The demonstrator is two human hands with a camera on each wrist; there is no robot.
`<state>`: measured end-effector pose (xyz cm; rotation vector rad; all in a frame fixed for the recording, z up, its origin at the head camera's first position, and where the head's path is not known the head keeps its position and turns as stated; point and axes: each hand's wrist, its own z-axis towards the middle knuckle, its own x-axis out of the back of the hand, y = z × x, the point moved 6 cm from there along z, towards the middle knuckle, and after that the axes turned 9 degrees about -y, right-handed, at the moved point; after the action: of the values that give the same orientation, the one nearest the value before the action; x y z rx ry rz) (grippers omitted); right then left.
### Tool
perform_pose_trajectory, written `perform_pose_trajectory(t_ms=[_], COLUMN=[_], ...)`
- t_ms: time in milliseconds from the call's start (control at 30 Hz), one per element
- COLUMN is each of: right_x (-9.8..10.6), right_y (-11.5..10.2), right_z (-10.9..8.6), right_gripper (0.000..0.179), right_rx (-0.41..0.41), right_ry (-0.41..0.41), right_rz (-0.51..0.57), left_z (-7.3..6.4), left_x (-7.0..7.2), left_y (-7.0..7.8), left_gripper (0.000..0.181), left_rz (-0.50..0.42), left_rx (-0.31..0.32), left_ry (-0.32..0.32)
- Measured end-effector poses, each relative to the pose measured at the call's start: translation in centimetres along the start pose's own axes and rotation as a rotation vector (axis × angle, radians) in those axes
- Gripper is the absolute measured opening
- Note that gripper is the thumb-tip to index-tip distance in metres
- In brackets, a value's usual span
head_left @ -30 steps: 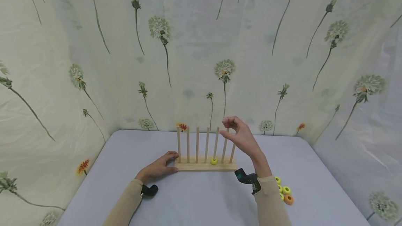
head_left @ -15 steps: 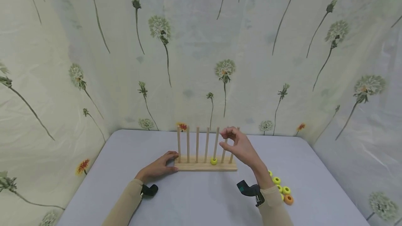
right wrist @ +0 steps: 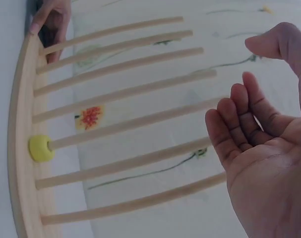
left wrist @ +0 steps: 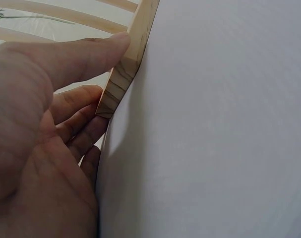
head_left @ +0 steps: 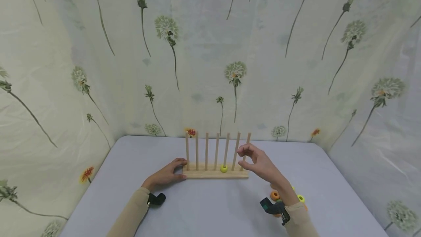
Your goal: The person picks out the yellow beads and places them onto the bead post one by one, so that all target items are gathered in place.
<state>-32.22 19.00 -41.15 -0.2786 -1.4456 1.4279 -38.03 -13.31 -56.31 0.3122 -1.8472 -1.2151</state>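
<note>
A wooden peg rack (head_left: 213,175) with several upright pegs stands on the table. My left hand (head_left: 165,175) holds the left end of its base, thumb on the near side and fingers at the far side, as the left wrist view (left wrist: 123,74) also has it. One yellow bead (head_left: 224,168) sits at the foot of the fifth peg from the left; the right wrist view shows that bead (right wrist: 40,148) too. My right hand (head_left: 260,162) hovers in front of the rightmost pegs, fingers loosely bent, thumb apart, nothing between them.
Loose orange beads (head_left: 275,195) and yellow beads (head_left: 300,198) lie on the white table (head_left: 204,207) at the right, partly hidden by the right forearm. A flower-printed curtain (head_left: 197,54) rises behind the table and along both sides.
My right hand has come down and to the right, away from the peg tops. More orange beads now show left of its forearm. The left hand and the rack stay put.
</note>
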Motion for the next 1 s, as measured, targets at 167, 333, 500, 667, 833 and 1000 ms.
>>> perform_pose_trajectory(t_ms=[167, 333, 500, 667, 833, 1000], right_x=[0.4, 0.9, 1.7, 2.6, 3.7, 5.1], right_y=[1.4, 2.6, 3.5, 4.3, 5.2, 6.8], right_z=[-1.5, -3.1, -4.8, -6.2, -7.7, -9.6], right_gripper=[0.028, 0.029, 0.028, 0.026, 0.025, 0.026], right_rx=[0.018, 0.014, 0.001, -0.026, -0.063, -0.164], right_ry=[-0.030, -0.099, -0.134, -0.163, -0.176, -0.165], right_rz=[0.019, 0.047, 0.046, 0.015, 0.039, 0.029], left_z=[0.0, 0.2, 0.3, 0.3, 0.2, 0.2], left_x=[0.0, -0.1, 0.0, 0.0, 0.2, 0.1], left_y=[0.1, 0.3, 0.2, 0.1, 0.0, -0.1], left_gripper=[0.065, 0.064, 0.064, 0.065, 0.064, 0.064], left_rz=[-0.003, -0.004, -0.004, -0.004, 0.003, 0.018], left_rx=[0.014, 0.003, -0.004, 0.007, 0.007, -0.014], left_ry=[0.007, 0.005, 0.004, 0.011, 0.017, 0.018])
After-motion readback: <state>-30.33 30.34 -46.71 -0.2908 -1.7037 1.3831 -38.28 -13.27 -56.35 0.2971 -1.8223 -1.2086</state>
